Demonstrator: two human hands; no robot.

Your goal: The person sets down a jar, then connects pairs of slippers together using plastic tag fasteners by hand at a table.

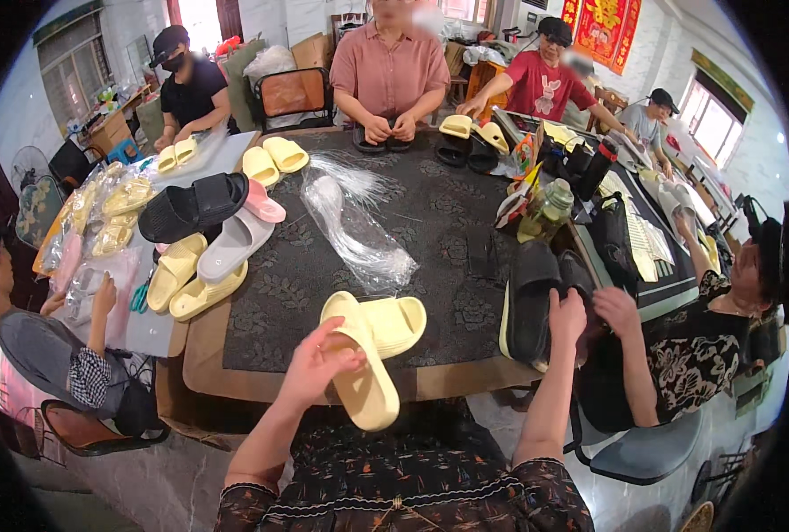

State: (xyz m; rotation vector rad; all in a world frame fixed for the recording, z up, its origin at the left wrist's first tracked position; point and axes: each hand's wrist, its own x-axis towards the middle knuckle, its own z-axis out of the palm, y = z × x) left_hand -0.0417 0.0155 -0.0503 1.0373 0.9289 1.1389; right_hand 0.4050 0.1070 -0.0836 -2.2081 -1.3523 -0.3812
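Two hands, two slippers at the near worktop edge.

Head view: the left hand has its fingers curled onto a pale yellow slipper, whose long axis runs from the worktop towards the person, one end overhanging the near edge; a second yellow slipper lies just beside it (touching, it seems). The right hand clamps the top of a black slipper, held upright on end at the worktop's right edge, its long axis near vertical.
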